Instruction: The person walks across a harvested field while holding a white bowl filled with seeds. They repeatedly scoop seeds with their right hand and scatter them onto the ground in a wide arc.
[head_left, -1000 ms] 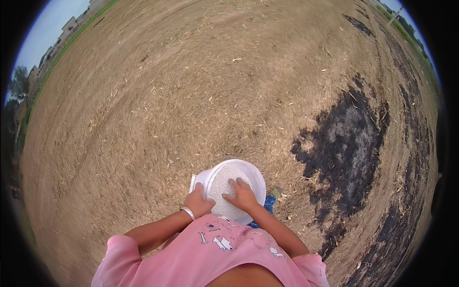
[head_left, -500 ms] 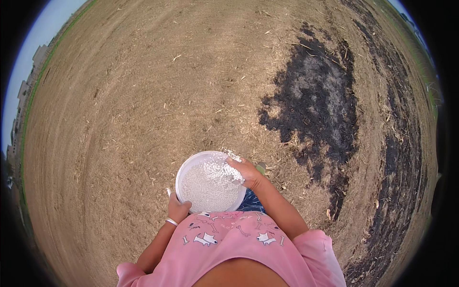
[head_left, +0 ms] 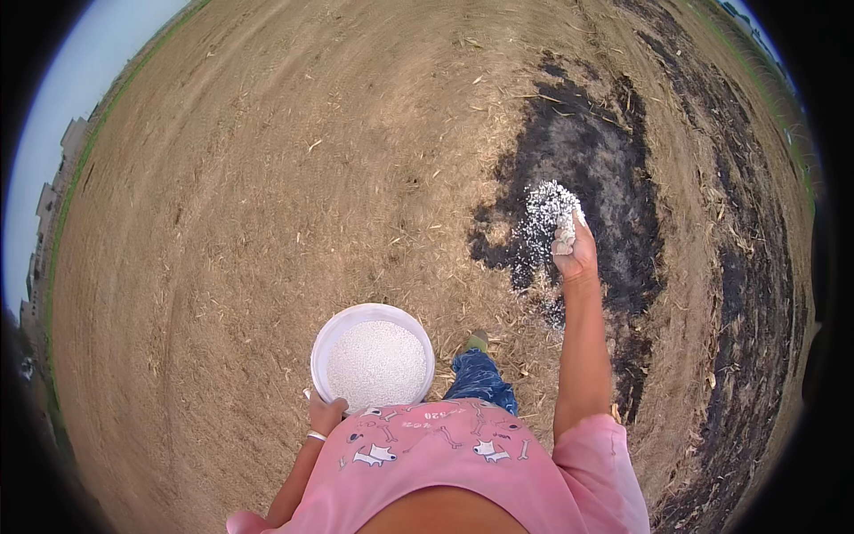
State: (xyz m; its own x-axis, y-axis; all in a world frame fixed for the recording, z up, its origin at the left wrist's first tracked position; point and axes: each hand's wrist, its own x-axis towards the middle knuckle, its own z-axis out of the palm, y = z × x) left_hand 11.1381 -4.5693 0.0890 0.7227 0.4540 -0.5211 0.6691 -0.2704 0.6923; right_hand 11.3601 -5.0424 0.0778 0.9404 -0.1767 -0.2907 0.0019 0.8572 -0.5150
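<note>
A round white bucket (head_left: 318, 367) filled with small white granules (head_left: 376, 365) is tilted up against my front. My left hand (head_left: 326, 412) grips its near left rim, with the thumb over the edge. Stretched out ahead and to the right, my right hand (head_left: 576, 253) is cupped around a handful of the same granules. A loose spray of granules (head_left: 544, 209) streams off its fingers to the left through the air, above the blackened ground. The fingers are partly covered by the granules.
Dry brown soil (head_left: 249, 222) with straw bits stretches all around. A burnt black patch (head_left: 605, 160) lies ahead right, and a dark charred strip (head_left: 743, 311) runs along the far right. One of my feet (head_left: 478, 339) shows ahead of me. Buildings (head_left: 44, 209) stand at the far left.
My right hand has swung from above the bucket out to the front right, flinging granules. The bucket sits slightly further left and nearer. My foot and blue-clad leg have come forward.
</note>
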